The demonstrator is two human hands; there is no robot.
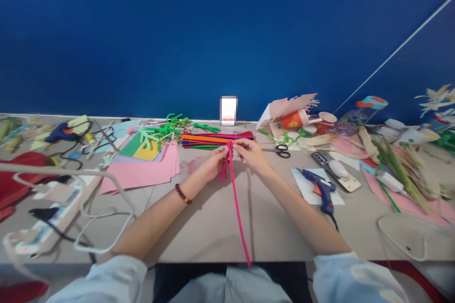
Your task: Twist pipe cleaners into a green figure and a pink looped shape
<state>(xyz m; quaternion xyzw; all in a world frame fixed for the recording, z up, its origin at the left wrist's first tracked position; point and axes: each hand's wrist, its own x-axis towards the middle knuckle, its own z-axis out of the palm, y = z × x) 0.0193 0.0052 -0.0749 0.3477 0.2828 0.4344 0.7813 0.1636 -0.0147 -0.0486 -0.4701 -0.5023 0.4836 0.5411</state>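
Between my two hands, above the middle of the table, are bright pink pipe cleaners (235, 194) twisted together at the top. One long strand hangs down toward the table's front edge, and shorter ends stick out below my left fingers. My left hand (214, 163), with a beaded bracelet on its wrist, is closed on the shorter ends near the twist. My right hand (251, 153) pinches the pink twist from the other side. Just behind my hands lies a bundle of colored pipe cleaners (209, 139), mostly orange, purple and red.
Black-handled scissors (283, 151) lie right of the bundle. Farther right are a blue glue gun (322, 188) on pale paper and a phone (337, 172). Pink paper sheets (140, 175), green twisted pipe cleaners (165, 128) and a white power strip (60, 215) occupy the left.
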